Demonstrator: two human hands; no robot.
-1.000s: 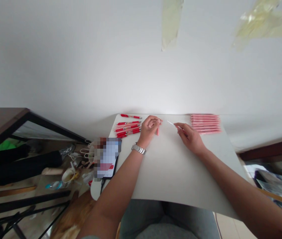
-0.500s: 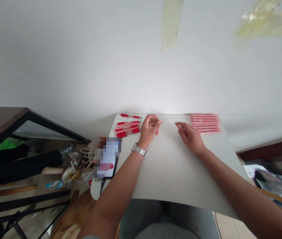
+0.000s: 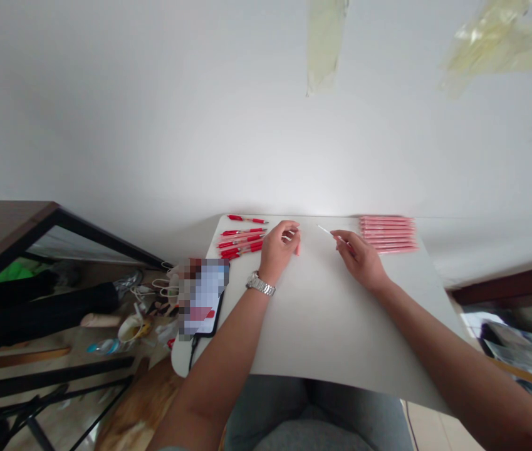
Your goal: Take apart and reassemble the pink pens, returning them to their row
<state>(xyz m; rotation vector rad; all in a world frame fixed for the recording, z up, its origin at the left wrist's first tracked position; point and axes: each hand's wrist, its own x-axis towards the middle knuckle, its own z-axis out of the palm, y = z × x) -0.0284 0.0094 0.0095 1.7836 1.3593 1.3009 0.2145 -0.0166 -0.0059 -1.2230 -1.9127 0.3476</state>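
Note:
My left hand [image 3: 279,249], with a metal watch on its wrist, is curled with fingers bent over the white table [image 3: 322,326]. A short pink pen part [image 3: 297,248] lies by its fingertips; whether the fingers grip it is unclear. My right hand [image 3: 358,259] pinches a thin white pen refill [image 3: 326,230] that points up and to the left. Several red pens [image 3: 241,242] lie left of my left hand. A row of several pink pen barrels [image 3: 388,233] lies beyond my right hand.
A phone [image 3: 202,299] lies at the table's left edge. Left of the table stand a dark wooden and glass cabinet [image 3: 35,238] and floor clutter with a cup [image 3: 127,329] and cables. The white wall rises just behind the table. My grey-trousered legs show under the near edge.
My left hand has lowered and shifted slightly left toward the red pens, its fingers curling more. My right hand has stayed nearly still with the refill.

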